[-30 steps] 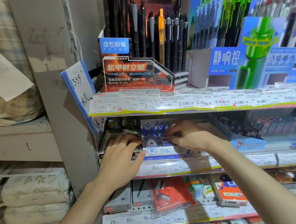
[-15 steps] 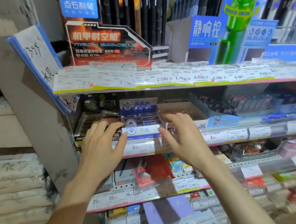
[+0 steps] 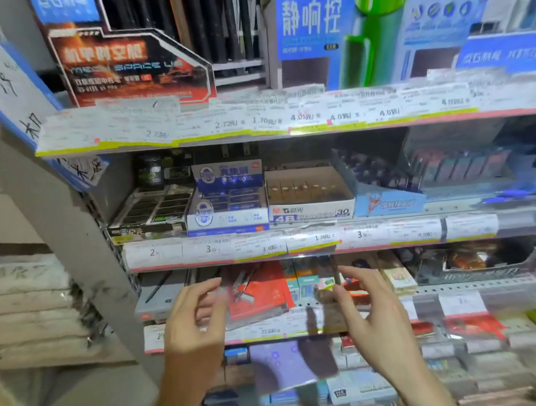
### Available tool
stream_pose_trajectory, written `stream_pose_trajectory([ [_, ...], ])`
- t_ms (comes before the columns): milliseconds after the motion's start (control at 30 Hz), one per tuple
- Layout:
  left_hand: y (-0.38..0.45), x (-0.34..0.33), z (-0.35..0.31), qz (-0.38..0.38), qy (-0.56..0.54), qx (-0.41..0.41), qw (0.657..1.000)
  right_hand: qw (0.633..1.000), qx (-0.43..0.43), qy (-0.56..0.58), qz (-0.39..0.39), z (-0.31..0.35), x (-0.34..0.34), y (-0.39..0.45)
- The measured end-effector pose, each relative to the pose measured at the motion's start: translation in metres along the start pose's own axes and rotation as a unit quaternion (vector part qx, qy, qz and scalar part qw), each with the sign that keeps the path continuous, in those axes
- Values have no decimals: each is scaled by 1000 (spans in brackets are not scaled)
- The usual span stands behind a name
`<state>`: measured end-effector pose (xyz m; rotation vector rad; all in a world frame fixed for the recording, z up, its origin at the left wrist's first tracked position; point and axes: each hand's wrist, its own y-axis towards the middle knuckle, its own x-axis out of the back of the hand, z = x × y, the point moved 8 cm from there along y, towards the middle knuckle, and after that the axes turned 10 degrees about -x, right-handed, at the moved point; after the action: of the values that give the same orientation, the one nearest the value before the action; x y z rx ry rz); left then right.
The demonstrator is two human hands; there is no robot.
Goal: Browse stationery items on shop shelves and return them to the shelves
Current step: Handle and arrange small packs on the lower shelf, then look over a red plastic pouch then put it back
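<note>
- Left hand (image 3: 194,321): at 7 o'clock of the view; raised in front of the lower shelf; fingers loosely curved and spread, thumb apart; holds nothing; blurred.
- Right hand (image 3: 374,317): at 5 o'clock; raised level with the left hand, palm turned inward; fingers loosely bent and apart; holds nothing.
- Blue-and-white display box (image 3: 227,203): middle shelf, at 12 o'clock from the hands and well above them; front edge at the shelf lip; rows of small blue packs inside; upright header card at its back; neither hand touches it.
- Black display box (image 3: 151,214): just beside the blue-and-white box, at its 9 o'clock; dark packs in rows.
- Brown open carton (image 3: 308,195): touching the blue-and-white box at its 3 o'clock; printed "48" and "30" on its front; small items lined along its back.
- Light blue tray (image 3: 387,202): at 3 o'clock of the carton; contents too blurred to name.
- Price-label strips (image 3: 232,249): along the front of each shelf; white tags with yellow and red edges.
- Red flat pack (image 3: 262,290): lower shelf, between the two hands and behind them; clear wrapper.
- Pen displays (image 3: 135,61): top shelf, at 12 o'clock; orange-black card at left, blue-green card (image 3: 311,25) at right; dark pens upright behind.
- Handwritten sign (image 3: 10,93): at 10 o'clock; white sheet on blue backing, tilted, on the upright.
</note>
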<state>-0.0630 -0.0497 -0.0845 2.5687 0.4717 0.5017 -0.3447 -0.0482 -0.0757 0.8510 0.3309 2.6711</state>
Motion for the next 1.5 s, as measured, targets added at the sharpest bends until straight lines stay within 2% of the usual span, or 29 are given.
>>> stream_pose_trajectory([
  [133,-16,-7,38,-7,-3,87,996,996,-84,-6,21,-34,-12,5],
  [300,-20,-24,71,54,2,158,986,988,-126,-37,86,-41,-50,17],
  [400,-15,-33,79,67,41,161,984,980,-149,-41,126,-36,-78,25],
  [533,-8,-42,84,73,26,178,981,967,-195,-31,160,-39,-110,32],
  [667,-5,-49,95,62,-44,231,970,945,-255,76,189,-40,-124,30],
  [833,-11,-51,115,62,-131,327,934,874,-340,242,247,-36,-132,22],
  [967,-15,-57,107,119,-181,318,923,852,-341,304,256,-34,-128,17],
  [1033,-18,-60,110,118,-211,321,916,846,-334,327,258,-32,-123,15],
  [1133,-20,-69,104,104,-265,322,903,862,-316,314,241,-34,-109,15],
  [1233,-15,-78,95,109,-271,311,904,886,-302,271,222,-42,-91,14],
  [1333,-10,-79,99,97,-280,310,903,890,-309,256,215,-53,-74,8],
  [1500,-13,-92,103,122,-284,320,896,905,-322,215,174,-72,-46,-9],
])
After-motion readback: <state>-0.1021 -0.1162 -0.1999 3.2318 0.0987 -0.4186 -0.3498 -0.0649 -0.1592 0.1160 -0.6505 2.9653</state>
